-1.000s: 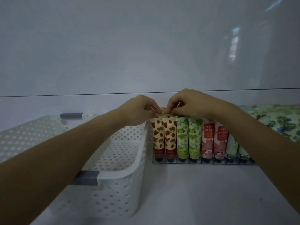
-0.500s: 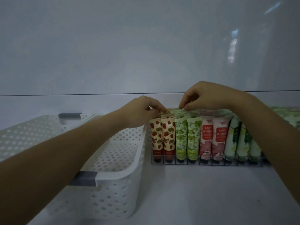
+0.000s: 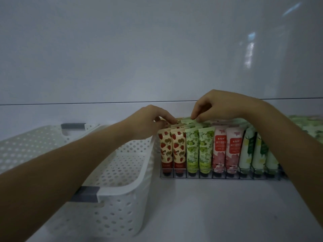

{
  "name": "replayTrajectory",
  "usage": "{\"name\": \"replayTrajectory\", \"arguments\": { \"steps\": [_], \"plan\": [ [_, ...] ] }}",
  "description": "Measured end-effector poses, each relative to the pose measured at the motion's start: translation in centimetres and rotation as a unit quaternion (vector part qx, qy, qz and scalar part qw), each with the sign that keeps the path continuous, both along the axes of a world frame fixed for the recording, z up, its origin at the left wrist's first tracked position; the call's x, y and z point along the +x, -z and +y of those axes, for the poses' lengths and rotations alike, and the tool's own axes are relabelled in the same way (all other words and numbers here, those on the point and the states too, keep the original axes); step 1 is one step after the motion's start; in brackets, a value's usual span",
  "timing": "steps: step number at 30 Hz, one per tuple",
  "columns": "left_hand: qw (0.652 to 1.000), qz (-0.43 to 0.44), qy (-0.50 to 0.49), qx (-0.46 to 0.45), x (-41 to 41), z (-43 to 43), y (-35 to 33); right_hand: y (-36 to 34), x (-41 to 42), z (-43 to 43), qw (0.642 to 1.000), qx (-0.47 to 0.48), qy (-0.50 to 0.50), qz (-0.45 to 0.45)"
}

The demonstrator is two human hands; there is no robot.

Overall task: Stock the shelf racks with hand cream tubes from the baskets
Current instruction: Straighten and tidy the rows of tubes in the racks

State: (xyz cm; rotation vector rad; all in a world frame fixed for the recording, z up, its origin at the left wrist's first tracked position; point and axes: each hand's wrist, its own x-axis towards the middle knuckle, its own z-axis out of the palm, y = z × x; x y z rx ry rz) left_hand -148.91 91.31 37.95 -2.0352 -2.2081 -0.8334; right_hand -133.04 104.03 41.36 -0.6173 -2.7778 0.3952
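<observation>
- Here, my left hand [image 3: 148, 122] reaches over the near basket [image 3: 125, 186] to the left end of the rack [image 3: 218, 177]. Its fingers [image 3: 170, 119] are curled onto the crimped tops of the strawberry tubes [image 3: 172, 151]. I cannot tell whether they grip a tube or only touch it.
- My right hand [image 3: 223, 106] hangs over the rack's middle. Thumb and forefinger [image 3: 194, 114] are together, clamped on the crimped top of one of the green tubes [image 3: 199, 151] in a rear row.
- The hand cream tubes stand upright in the rack, caps down, in paired columns. From left to right these are the strawberry tubes, the green tubes, the pink tubes [image 3: 227, 149] and the pale tubes [image 3: 253, 152].
- My right forearm hides the rack's right end.
- The rack is a low wire frame standing on the white shelf [image 3: 209, 212], just beside the near basket.
- The near basket is white and perforated, with a grey handle [image 3: 85, 193]. No tubes show in the part of it that is visible.
- A second white basket [image 3: 31, 144] lies to the left, next to the near basket.
- More green-patterned packages [image 3: 307, 126] lie at the far right, too blurred to identify.
</observation>
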Motion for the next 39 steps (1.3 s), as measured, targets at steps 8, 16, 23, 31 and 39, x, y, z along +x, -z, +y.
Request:
{"name": "replayTrajectory", "arguments": {
  "steps": [8, 16, 23, 31, 39],
  "plan": [
    [1.0, -0.002, 0.003, 0.007, -0.1, 0.1, 0.0, -0.2, 0.4, 0.0, 0.999, -0.006, 0.016, -0.052],
    [1.0, 0.003, -0.005, 0.017, -0.2, 0.2, -0.5, -0.2, 0.4, 0.3, 0.999, -0.002, 0.005, -0.038],
    [0.986, 0.132, -0.078, -0.072, -0.4, 1.6, -4.2, -0.7, 0.9, 0.8, 0.996, 0.027, -0.015, 0.081],
    [0.982, 0.137, -0.064, -0.112, -1.2, 3.4, -2.5, -0.6, -0.3, -0.3, 0.986, 0.101, -0.03, 0.127],
    [0.995, 0.067, -0.024, -0.071, -1.9, 3.0, -1.9, -1.7, -4.8, -0.7, 0.998, 0.045, 0.002, -0.053]
  ]
}}
